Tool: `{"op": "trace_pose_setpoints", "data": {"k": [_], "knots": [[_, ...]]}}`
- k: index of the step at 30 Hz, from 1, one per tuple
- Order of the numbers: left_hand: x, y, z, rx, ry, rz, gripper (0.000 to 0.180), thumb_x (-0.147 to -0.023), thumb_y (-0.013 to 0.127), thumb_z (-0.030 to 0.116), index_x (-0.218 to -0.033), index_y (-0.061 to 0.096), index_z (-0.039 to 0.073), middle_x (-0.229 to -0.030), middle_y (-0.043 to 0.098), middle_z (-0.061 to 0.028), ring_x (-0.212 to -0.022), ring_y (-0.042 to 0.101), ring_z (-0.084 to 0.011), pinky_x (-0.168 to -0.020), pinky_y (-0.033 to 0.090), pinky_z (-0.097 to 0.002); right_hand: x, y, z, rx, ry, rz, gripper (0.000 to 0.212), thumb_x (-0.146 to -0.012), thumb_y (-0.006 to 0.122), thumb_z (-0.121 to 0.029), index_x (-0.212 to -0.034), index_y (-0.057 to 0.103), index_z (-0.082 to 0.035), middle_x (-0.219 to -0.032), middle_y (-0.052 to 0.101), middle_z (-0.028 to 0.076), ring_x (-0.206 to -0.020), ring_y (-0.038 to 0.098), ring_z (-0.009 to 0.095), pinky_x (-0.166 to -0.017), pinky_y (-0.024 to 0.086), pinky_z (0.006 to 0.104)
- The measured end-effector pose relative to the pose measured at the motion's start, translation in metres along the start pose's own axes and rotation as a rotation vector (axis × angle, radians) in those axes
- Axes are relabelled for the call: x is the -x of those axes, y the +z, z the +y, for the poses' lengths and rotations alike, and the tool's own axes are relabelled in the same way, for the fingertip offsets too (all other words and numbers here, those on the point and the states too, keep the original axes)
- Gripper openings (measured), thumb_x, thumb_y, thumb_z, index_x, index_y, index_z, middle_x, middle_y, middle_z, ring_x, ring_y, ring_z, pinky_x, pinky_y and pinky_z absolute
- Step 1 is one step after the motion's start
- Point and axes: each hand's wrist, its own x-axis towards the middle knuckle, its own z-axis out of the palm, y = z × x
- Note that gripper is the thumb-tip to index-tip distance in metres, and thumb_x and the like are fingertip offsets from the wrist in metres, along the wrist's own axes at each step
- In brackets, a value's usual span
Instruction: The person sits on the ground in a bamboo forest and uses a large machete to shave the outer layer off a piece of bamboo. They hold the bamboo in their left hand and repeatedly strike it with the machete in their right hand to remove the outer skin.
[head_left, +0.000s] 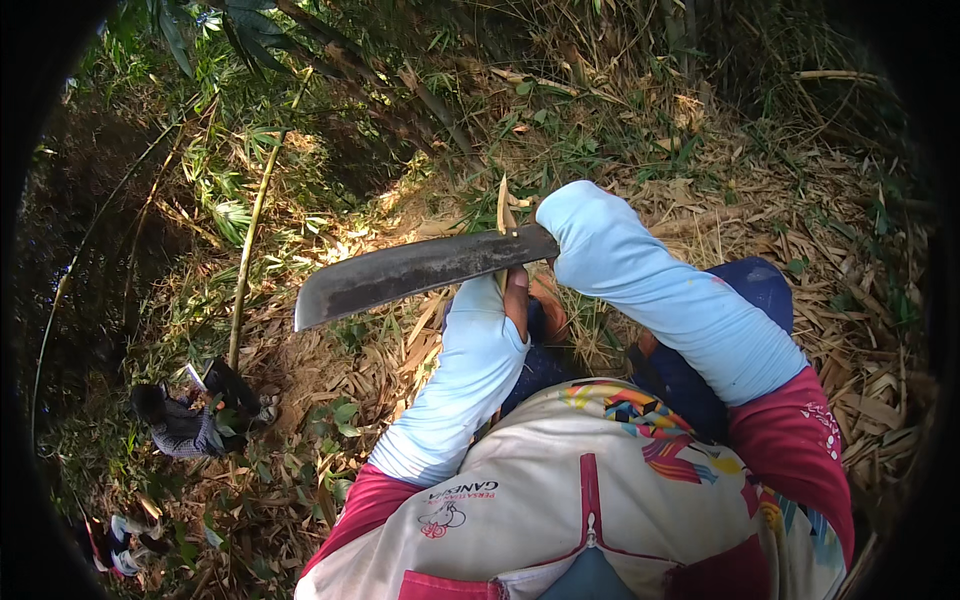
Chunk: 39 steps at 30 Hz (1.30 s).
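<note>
The right hand (566, 226) grips the machete (410, 272) — blade left of its fingers, crossing a pale strip (503, 208) pinched by the left hand (514, 302).

The machete blade (410, 275) is matt, blotchy metal, the strip (502, 208) woody, and the sleeves (650, 280) matt, creased cloth.
</note>
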Motion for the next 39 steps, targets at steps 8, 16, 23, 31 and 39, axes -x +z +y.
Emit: {"op": "trace_pose_setpoints", "data": {"k": [8,16,23,31,39], "knots": [[-0.002,0.004,0.010,0.145,0.007,0.040,0.027,-0.101,0.056,0.024,-0.116,0.049,0.002,-0.074,0.049,0.0025,-0.062,0.042,-0.0070,-0.056,0.035,-0.0223,-0.008,-0.005,0.015,0.052,0.191,-0.016,0.022,-0.071,0.066,-0.006,-0.093,0.070,-0.006,-0.087,0.067,0.023,-0.089,0.066,0.044,-0.073,0.054,0.0450],[-0.003,0.001,0.020,0.523,-0.237,-0.045,0.018,-0.102,0.057,0.023,-0.102,0.050,0.006,-0.071,0.051,-0.0001,-0.058,0.047,-0.0095,-0.051,0.037,-0.0245,0.019,0.005,0.007,-0.030,0.096,0.091,0.021,-0.069,0.070,-0.010,-0.090,0.070,-0.008,-0.082,0.067,0.019,-0.081,0.067,0.041,-0.071,0.054,0.0452],[-0.007,0.002,-0.071,0.239,-0.108,-0.029,0.032,-0.103,0.053,0.039,-0.086,0.048,0.013,-0.059,0.047,-0.0023,-0.044,0.043,-0.0140,-0.041,0.034,-0.0292,0.024,0.019,-0.009,-0.030,-0.209,0.237,0.018,-0.062,0.075,-0.013,-0.079,0.070,-0.011,-0.072,0.066,0.015,-0.071,0.067,0.038,-0.060,0.052,0.0451],[-0.001,0.010,-0.063,0.476,-0.374,-0.049,0.024,-0.100,0.060,0.032,-0.096,0.050,0.011,-0.070,0.051,-0.0032,-0.056,0.049,-0.0146,-0.051,0.040,-0.0277,0.027,0.011,-0.013,-0.069,-0.245,0.286,0.015,-0.064,0.076,-0.012,-0.076,0.067,-0.009,-0.072,0.064,0.014,-0.073,0.064,0.039,-0.062,0.051,0.0461],[0.024,-0.008,0.035,0.372,-0.065,-0.016,0.019,-0.101,0.057,0.021,-0.112,0.050,0.006,-0.071,0.046,0.0014,-0.056,0.043,-0.0085,-0.049,0.034,-0.0246,0.027,0.008,-0.005,-0.139,-0.263,0.340,0.021,-0.062,0.079,-0.012,-0.076,0.065,-0.009,-0.078,0.063,0.013,-0.083,0.062,0.037,-0.069,0.050,0.0449]]}}
